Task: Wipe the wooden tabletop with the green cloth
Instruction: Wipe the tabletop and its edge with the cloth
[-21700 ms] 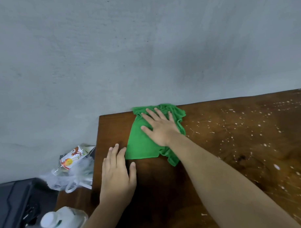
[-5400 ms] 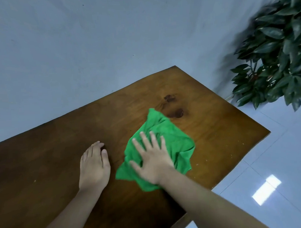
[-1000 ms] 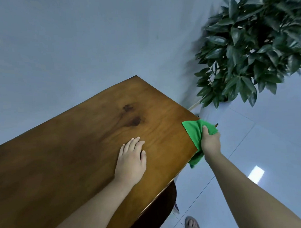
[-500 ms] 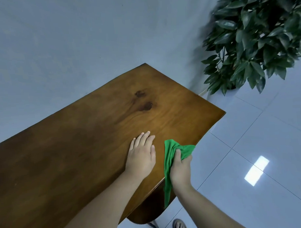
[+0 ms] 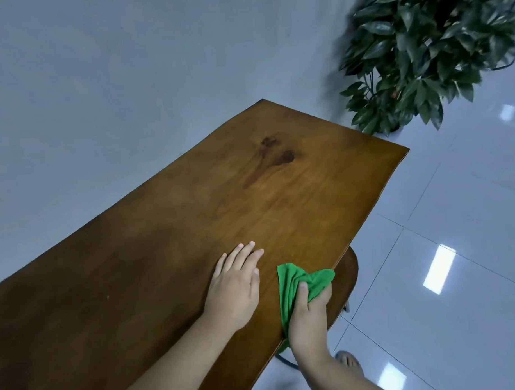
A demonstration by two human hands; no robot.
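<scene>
Two hands near tabletop [image 5: 193,226] front edge: right hand [image 5: 309,321] fingers clutch green cloth [image 5: 294,284]; left hand [image 5: 234,286] flat, fingers extended.

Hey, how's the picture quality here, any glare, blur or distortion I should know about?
Head view: bright glare patches on the floor tiles; the plant is motion-smeared on its left side; wide-angle tilt skews the tabletop; the cloth and both hands stay reasonably sharp.
</scene>
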